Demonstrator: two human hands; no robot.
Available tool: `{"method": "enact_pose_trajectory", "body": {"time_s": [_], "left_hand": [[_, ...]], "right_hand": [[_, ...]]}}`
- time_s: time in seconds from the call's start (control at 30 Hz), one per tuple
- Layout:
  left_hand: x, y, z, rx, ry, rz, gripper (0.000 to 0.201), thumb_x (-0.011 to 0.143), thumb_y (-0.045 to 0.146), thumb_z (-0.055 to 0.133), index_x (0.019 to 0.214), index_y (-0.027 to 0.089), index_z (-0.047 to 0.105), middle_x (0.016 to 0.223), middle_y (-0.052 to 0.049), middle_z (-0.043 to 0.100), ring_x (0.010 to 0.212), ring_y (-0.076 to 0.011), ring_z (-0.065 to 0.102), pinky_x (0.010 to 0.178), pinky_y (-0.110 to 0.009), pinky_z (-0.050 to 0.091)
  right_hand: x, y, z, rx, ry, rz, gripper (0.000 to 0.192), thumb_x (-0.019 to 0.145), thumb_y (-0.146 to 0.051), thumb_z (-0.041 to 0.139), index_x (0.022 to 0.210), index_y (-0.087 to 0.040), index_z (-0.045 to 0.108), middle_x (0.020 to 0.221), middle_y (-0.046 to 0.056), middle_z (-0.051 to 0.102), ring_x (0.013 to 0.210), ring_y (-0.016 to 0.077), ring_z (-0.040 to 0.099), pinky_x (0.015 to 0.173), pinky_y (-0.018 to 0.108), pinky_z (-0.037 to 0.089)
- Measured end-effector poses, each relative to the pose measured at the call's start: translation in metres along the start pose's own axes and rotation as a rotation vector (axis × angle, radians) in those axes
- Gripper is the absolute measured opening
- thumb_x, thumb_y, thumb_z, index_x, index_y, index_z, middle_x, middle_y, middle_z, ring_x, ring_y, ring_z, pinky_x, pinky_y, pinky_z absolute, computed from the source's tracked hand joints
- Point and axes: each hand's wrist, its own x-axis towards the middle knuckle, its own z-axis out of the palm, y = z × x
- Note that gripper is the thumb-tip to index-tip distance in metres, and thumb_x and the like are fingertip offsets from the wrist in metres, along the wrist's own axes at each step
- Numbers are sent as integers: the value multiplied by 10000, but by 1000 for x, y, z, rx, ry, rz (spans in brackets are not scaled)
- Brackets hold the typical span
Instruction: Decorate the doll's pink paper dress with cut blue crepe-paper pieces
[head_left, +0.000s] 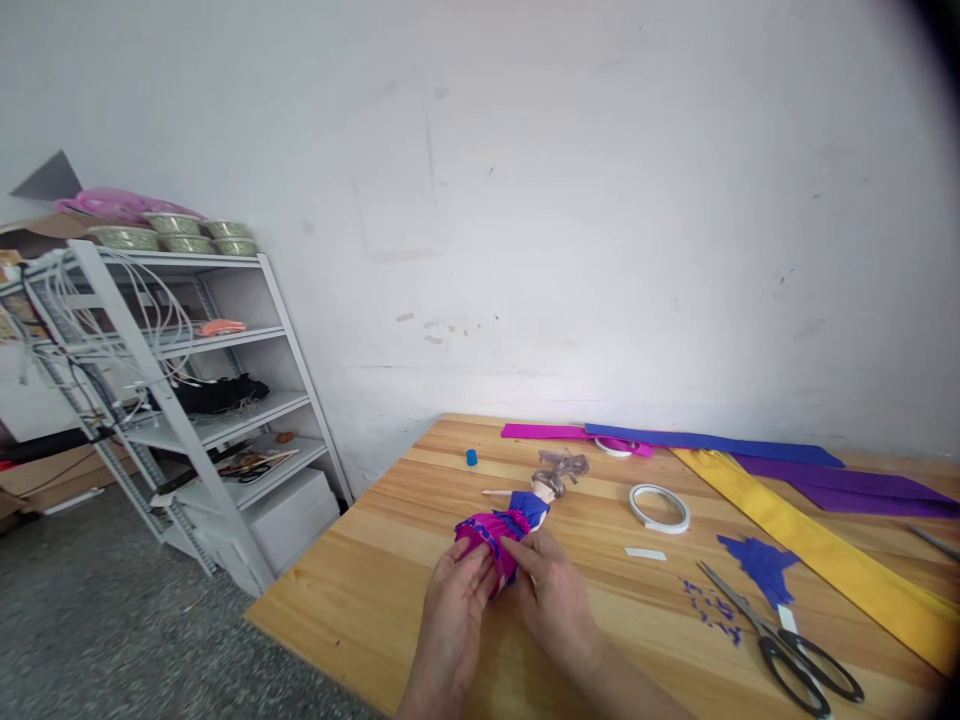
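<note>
A doll (531, 508) with greyish-brown hair lies on the wooden table, its head pointing away to the right. It wears a blue top and a magenta skirt (480, 530) with blue trim. My left hand (459, 595) grips the skirt's lower left part between thumb and fingers. On the other side, my right hand (551, 590) pinches the skirt near the waist. Part of the skirt and the doll's legs are hidden behind my hands.
Right of the doll lie a roll of white tape (658, 527), scissors (765, 630), blue scraps (761, 567) and a yellow strip (817, 545). Blue (712, 441) and purple (862, 488) strips run along the back. A blue cap (471, 457) stands behind; metal shelves (217, 420) stand left.
</note>
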Motion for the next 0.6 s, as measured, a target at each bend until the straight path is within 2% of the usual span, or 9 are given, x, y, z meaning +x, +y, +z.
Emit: {"method": "enact_pose_trajectory", "body": {"time_s": [0.23, 0.4, 0.6], "left_hand": [[4, -3, -5, 13, 19, -7, 243, 748, 9, 534, 961, 125, 535, 901, -113, 680, 783, -170, 667, 721, -270, 539], [7, -4, -6, -3, 36, -18, 250, 748, 4, 526, 964, 129, 519, 894, -118, 683, 817, -192, 669, 750, -293, 540], [5, -1, -7, 5, 48, -10, 255, 751, 18, 526, 978, 132, 509, 871, -126, 690, 757, -195, 678, 695, -294, 548]], "right_hand": [[-3, 3, 10, -93, 10, -108, 541, 733, -42, 441, 1205, -285, 543, 1007, 62, 584, 934, 192, 550, 763, 260, 467], [-4, 4, 18, -196, 29, -138, 524, 724, -59, 466, 1203, -253, 554, 1024, 101, 590, 903, 239, 563, 679, 316, 496], [-5, 8, 13, -2, 90, -156, 523, 766, -67, 421, 1238, -276, 508, 1057, 59, 584, 948, 184, 561, 789, 285, 486]]}}
